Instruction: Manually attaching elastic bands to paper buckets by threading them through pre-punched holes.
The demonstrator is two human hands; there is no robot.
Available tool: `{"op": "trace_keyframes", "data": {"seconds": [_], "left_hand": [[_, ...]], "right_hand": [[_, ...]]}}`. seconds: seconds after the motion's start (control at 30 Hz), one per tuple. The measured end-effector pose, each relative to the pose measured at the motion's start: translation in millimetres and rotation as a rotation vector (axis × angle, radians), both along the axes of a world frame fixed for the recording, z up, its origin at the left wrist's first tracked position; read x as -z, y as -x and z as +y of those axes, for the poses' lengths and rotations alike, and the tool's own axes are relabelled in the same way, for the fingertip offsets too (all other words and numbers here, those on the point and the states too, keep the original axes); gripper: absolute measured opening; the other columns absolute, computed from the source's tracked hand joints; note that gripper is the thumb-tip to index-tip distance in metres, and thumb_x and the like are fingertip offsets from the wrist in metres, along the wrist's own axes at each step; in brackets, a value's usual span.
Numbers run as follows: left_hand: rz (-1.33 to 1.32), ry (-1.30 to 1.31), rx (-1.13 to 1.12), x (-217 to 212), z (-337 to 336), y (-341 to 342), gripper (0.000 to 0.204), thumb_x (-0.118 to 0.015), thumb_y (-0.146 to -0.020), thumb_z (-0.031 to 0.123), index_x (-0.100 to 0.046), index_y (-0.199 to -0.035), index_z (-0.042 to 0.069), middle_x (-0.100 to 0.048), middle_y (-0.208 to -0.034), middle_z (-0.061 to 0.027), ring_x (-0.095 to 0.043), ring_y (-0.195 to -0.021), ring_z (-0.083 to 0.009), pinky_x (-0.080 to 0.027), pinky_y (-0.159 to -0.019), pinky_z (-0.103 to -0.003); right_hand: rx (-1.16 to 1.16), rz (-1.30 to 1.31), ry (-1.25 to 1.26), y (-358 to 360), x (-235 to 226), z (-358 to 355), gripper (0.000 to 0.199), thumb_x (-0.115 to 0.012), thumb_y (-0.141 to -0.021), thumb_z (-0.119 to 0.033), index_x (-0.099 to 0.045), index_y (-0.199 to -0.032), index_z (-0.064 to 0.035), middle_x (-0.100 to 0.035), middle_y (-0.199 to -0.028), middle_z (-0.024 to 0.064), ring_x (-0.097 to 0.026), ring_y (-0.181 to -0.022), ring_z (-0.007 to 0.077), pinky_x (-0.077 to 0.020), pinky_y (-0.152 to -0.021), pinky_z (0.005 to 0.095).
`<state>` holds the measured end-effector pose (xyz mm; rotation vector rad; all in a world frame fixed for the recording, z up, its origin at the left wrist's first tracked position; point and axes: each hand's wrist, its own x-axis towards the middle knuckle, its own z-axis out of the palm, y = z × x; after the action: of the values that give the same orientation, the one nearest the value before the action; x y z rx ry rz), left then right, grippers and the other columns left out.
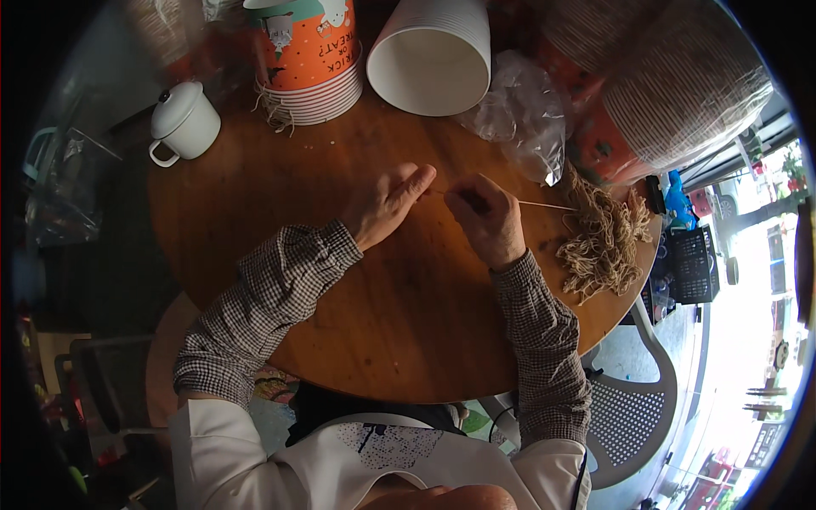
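Observation:
My left hand [389, 202] is closed, its thumb pressed on the bent fingers, above the middle of the wooden table. Beside it, my right hand [486, 219] is curled shut around a thin tan string [544, 205]. A short length of that string shows between the two hands, so both grip it. From my right hand the string runs out to a tangled heap of tan string [608, 242] at the table's right edge. What lies inside the curled fingers is hidden.
On the round wooden table [391, 340] stand a stack of orange printed paper buckets [310, 51], with string at its base, and a tipped stack of white buckets [429, 59]. A white lidded enamel mug [187, 123], crumpled clear plastic [523, 102] and wrapped bucket stacks [680, 93] are around them.

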<state>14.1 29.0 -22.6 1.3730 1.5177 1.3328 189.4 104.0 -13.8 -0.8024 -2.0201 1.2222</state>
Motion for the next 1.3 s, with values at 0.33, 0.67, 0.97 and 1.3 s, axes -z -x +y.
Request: {"op": "trace_keyframes", "data": {"seconds": [0.33, 0.67, 0.97, 1.3], "left_hand": [[0.106, -0.100, 0.018, 11.6, -0.7, -6.8, 0.022, -0.051, -0.097, 0.018, -0.054, -0.087, 0.000, -0.055, -0.073, -0.0005, -0.051, -0.070, -0.0069, -0.044, -0.068, -0.022], [0.271, -0.242, -0.036, 16.9, -0.8, -6.6, 0.008, -0.056, -0.090, 0.004, -0.055, -0.097, 0.000, -0.062, -0.083, -0.0066, -0.060, -0.077, -0.0138, -0.048, -0.070, -0.027], [0.459, -0.424, 0.012, 10.9, 0.9, -4.4, 0.012, -0.060, -0.084, -0.002, -0.053, -0.094, 0.001, -0.059, -0.086, -0.0082, -0.061, -0.077, -0.0199, -0.049, -0.070, -0.029], [0.291, -0.348, -0.132, 16.6, 36.7, 5.8, 0.021, -0.059, -0.093, 0.012, -0.056, -0.112, 0.004, -0.059, -0.090, -0.0025, -0.057, -0.082, -0.0079, -0.047, -0.071, -0.023]], "right_hand": [[-0.018, -0.016, -0.067, 1.7, -0.7, -3.1, 0.012, -0.066, -0.084, -0.008, -0.062, -0.091, -0.0001, -0.061, -0.076, 0.0006, -0.054, -0.068, 0.0052, -0.0459, -0.063, 0.0212], [0.016, -0.019, -0.166, 4.1, 6.0, -0.7, 0.015, -0.068, -0.083, -0.010, -0.063, -0.093, -0.0011, -0.066, -0.080, 0.0043, -0.062, -0.073, 0.0085, -0.0495, -0.067, 0.0234], [-0.076, -0.136, -0.089, 1.2, 4.8, 4.8, 0.013, -0.067, -0.083, -0.009, -0.064, -0.092, -0.0010, -0.066, -0.078, 0.0064, -0.061, -0.072, 0.0090, -0.0490, -0.066, 0.0240], [0.149, 0.179, -0.272, -30.5, 22.3, 142.4, 0.008, -0.058, -0.085, -0.004, -0.061, -0.092, -0.0026, -0.064, -0.082, 0.0054, -0.060, -0.075, 0.0127, -0.0489, -0.067, 0.0271]]}}
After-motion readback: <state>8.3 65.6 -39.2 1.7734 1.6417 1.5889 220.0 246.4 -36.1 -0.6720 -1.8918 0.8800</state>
